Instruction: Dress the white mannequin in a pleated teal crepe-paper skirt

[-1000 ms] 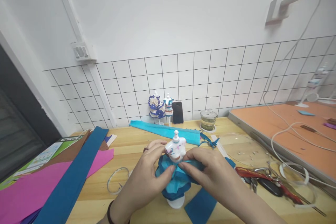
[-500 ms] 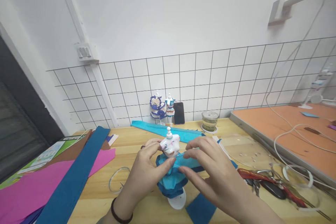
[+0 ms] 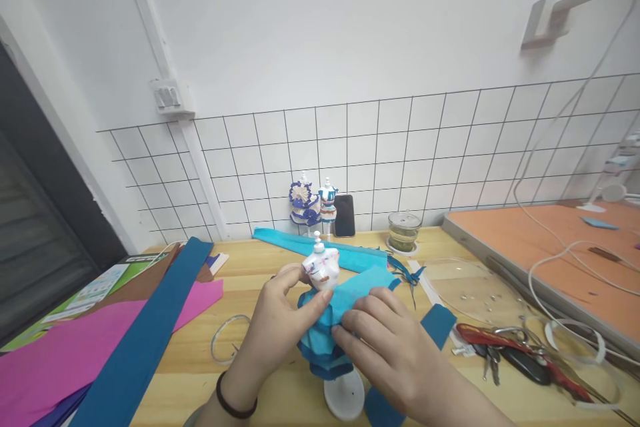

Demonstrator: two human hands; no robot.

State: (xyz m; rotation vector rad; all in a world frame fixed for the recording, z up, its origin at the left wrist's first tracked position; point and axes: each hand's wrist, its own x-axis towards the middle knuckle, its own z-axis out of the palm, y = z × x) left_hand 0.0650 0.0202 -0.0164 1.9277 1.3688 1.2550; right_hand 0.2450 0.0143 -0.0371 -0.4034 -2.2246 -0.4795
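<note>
A small white dress form (image 3: 323, 268) with paint marks stands on a round white base (image 3: 345, 395). Layers of light and dark blue crepe paper (image 3: 317, 340) wrap its lower part like a ruffled skirt. My left hand (image 3: 285, 317) grips the form around its waist, thumb in front, most fingers hidden behind. My right hand (image 3: 387, 347) has its fingers pinched on a light blue crepe paper strip (image 3: 367, 283) at the skirt's right side. The strip's free end points up and right. Under my right hand lies a dark blue piece of paper (image 3: 383, 408).
Pink (image 3: 100, 333) and dark blue paper sheets (image 3: 150, 327) lie left, near a clear tape ring (image 3: 230, 340). Behind are a light blue strip (image 3: 320, 250), dressed mini forms (image 3: 305, 203), a phone (image 3: 344, 215) and a lidded glass cup (image 3: 403, 232). Keys (image 3: 493, 363) lie right.
My right hand's fingers have moved down and closed on the light blue strip, whose free end now sticks out up and right. The form leans slightly left; my left hand keeps its grip.
</note>
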